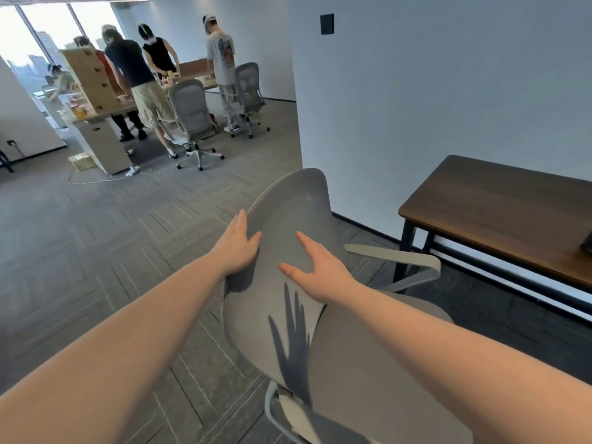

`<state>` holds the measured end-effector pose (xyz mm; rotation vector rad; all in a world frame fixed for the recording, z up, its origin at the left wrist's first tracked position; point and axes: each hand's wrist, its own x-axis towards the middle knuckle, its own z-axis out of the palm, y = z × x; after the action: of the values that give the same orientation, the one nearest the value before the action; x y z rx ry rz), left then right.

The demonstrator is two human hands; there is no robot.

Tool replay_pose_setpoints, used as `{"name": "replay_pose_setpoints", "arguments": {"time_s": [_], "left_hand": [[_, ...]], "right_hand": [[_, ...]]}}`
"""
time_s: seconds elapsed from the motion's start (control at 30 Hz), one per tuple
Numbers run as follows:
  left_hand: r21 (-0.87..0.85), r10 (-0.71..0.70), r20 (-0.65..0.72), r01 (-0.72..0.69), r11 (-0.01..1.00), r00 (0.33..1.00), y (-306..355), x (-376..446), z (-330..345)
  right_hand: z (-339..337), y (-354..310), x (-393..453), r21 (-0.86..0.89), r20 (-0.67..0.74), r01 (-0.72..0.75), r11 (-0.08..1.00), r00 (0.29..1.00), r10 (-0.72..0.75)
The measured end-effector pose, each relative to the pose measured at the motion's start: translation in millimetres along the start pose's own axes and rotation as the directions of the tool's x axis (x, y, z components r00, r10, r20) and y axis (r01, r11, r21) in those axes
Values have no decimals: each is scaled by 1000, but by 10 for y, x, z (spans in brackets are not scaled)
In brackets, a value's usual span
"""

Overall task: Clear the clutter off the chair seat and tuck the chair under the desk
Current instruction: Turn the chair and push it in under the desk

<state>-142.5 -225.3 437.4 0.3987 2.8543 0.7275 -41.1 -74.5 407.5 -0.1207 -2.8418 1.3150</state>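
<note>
A grey office chair stands in front of me, its backrest nearest my hands and its seat at the lower right. No object shows on the visible part of the seat. My left hand holds the backrest's left edge, thumb on the face. My right hand lies on the backrest's right side, thumb and forefinger spread on the face and the other fingers hidden past the edge. The dark wooden desk with black legs stands against the wall at the right, apart from the chair.
A dark object sits at the desk's right edge. A white wall corner rises just behind the chair. Far left, several people stand around a long table with two grey chairs. A power strip and cable lie on the carpet.
</note>
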Motion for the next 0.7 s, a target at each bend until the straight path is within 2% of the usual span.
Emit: {"name": "replay_pose_setpoints", "arguments": {"time_s": [0.2, 0.4, 0.6, 0.7], "left_hand": [[-310, 81, 199, -16, 951, 977, -144, 110, -99], [-373, 180, 231, -83, 924, 956, -213, 51, -143], [-335, 306, 241, -217, 917, 921, -176, -218, -137], [-273, 377, 291, -301, 914, 880, -200, -347, -112]], "right_hand": [[329, -425, 97, 85, 14, -57, 995, 998, 56], [583, -710, 40, 159, -11, -78, 984, 997, 81], [455, -730, -158, 33, 12, -180, 983, 984, 179], [336, -726, -339, -15, 26, -212, 977, 977, 212]]}}
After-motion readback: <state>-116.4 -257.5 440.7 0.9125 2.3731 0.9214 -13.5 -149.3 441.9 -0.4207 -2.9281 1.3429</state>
